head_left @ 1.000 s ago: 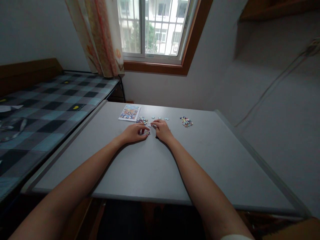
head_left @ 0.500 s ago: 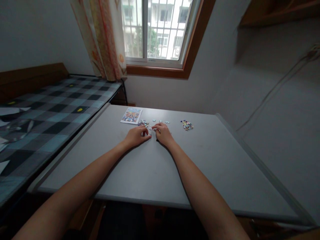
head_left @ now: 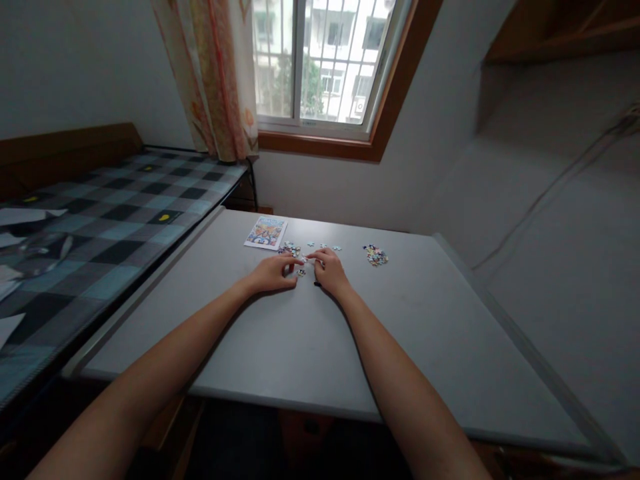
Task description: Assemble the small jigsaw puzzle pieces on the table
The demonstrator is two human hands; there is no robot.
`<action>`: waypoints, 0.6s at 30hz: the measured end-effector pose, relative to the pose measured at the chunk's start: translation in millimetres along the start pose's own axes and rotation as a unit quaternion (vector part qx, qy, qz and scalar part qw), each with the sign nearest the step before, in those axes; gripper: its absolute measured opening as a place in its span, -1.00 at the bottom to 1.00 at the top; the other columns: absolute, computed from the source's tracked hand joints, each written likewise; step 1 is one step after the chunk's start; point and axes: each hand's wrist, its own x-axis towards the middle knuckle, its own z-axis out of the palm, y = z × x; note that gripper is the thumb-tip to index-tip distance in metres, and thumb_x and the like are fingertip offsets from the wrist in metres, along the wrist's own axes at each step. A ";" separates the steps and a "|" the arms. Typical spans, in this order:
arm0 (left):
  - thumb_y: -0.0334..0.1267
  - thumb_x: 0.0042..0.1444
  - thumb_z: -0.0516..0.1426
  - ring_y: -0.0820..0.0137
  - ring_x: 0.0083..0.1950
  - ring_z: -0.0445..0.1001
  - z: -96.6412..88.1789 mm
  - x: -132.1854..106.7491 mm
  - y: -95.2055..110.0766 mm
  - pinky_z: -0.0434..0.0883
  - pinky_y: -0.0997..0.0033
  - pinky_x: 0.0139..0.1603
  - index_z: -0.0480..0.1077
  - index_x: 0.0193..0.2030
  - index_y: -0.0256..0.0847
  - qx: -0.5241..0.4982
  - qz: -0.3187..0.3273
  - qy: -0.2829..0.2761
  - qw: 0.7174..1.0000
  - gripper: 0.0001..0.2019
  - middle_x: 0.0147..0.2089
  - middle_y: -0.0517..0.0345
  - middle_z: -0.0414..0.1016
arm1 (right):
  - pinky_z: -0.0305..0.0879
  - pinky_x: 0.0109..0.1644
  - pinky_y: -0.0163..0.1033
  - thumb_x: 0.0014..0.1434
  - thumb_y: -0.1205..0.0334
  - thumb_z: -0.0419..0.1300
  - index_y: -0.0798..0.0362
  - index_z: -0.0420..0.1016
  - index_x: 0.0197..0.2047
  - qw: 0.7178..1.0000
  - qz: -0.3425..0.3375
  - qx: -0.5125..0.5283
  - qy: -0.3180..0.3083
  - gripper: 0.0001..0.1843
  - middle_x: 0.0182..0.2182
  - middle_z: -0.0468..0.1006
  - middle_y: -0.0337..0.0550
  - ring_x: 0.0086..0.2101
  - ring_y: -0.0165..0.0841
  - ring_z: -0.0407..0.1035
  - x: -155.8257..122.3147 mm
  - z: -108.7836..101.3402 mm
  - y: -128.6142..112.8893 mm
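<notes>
Both my hands rest near the middle of a grey table (head_left: 280, 347). My left hand (head_left: 273, 273) and my right hand (head_left: 327, 270) meet fingertip to fingertip, pinched on small jigsaw pieces (head_left: 301, 265) between them. Just beyond my fingers lies a small cluster of pieces (head_left: 289, 249), and a few loose ones (head_left: 323, 246) trail to the right. A separate heap of pieces (head_left: 375, 255) sits further right. A colourful picture card (head_left: 266, 233) lies flat at the far left of the pieces.
A bed with a blue checked cover (head_left: 100, 227) runs along the table's left edge. A window (head_left: 320, 63) with a patterned curtain (head_left: 215, 73) is behind the table. White walls close the far and right sides. A wooden shelf (head_left: 560, 30) hangs top right.
My hands have stayed together on the pieces, with only small finger movements. The camera has tilted and shifted a little, so the scene sits slightly lower and to the right.
</notes>
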 end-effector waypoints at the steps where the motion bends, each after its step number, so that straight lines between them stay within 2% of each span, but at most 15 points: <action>1: -0.18 -0.03 0.17 0.33 -0.17 0.48 0.5 -0.2 -0.4 0.38 0.41 -0.06 0.49 0.06 -0.11 0.000 -0.001 0.001 1.000 -0.55 -0.29 0.19 0.48 | 0.31 0.08 -0.12 0.09 0.53 0.04 0.04 0.64 -0.24 1.000 0.001 0.000 0.000 -0.63 -0.26 0.49 -0.07 -0.15 -0.28 0.37 -0.1 -0.6 -0.5; 8: -0.07 0.00 0.19 0.32 -0.19 0.49 1.6 -1.5 0.9 0.38 0.40 -0.09 0.49 0.07 -0.11 0.015 0.001 0.002 1.000 -0.54 -0.30 0.19 0.47 | 0.32 0.04 -0.15 0.10 0.50 0.04 0.04 0.63 -0.24 1.000 0.001 0.013 0.007 -0.64 -0.28 0.48 -0.09 -0.18 -0.29 0.38 -0.6 -1.8 -3.2; 13: -0.06 0.02 0.19 0.35 -0.20 0.48 0.6 -1.5 1.1 0.36 0.41 -0.05 0.48 0.05 -0.12 0.010 0.011 0.004 1.000 -0.57 -0.30 0.20 0.45 | 0.31 0.05 -0.14 0.12 0.51 0.05 0.06 0.63 -0.24 1.000 0.003 0.019 0.002 -0.66 -0.26 0.49 -0.07 -0.18 -0.29 0.38 -2.2 -2.8 -4.4; 18: -0.03 0.02 0.19 0.41 -0.31 0.43 2.6 -1.0 -0.9 0.34 0.45 -0.19 0.49 -0.04 -0.14 0.014 0.003 0.013 1.000 -0.61 -0.29 0.21 0.44 | 0.33 0.01 -0.19 0.13 0.51 0.08 0.08 0.62 -0.26 0.999 0.010 0.028 -0.016 -0.70 -0.28 0.49 -0.09 -0.22 -0.34 0.39 3.0 -7.2 -11.4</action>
